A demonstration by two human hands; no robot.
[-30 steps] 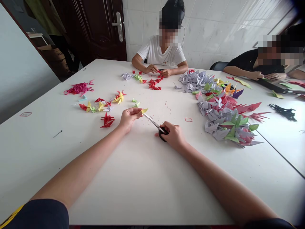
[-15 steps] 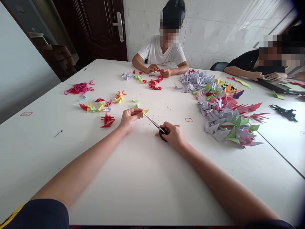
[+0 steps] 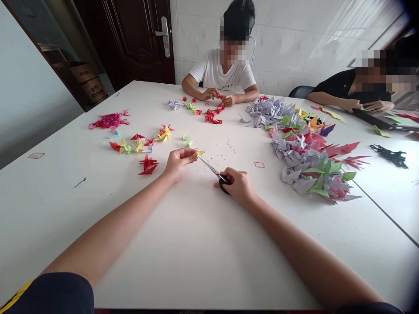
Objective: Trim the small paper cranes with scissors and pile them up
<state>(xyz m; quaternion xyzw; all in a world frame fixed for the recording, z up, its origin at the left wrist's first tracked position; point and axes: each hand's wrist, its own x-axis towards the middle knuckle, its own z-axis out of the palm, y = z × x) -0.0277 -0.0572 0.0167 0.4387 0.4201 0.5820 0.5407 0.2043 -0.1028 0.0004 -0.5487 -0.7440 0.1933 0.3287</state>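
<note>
My left hand (image 3: 178, 160) pinches a small yellow folded paper piece (image 3: 199, 153) just above the white table (image 3: 183, 244). My right hand (image 3: 238, 185) grips the black handles of a pair of scissors (image 3: 212, 170). The blade tips touch the yellow piece. Small dark paper specks lie on the table beyond the blades.
Small red and yellow paper cranes (image 3: 140, 145) lie to the left, with a pink tangle (image 3: 109, 121) beyond. A big pile of grey, red and green cranes (image 3: 304, 150) fills the right. One person across the table (image 3: 222, 72) and another at the right (image 3: 360, 89) handle paper.
Almost nothing has moved. My hands, the scissors and the yellow piece hold the same place; the view has shifted by a few pixels.
</note>
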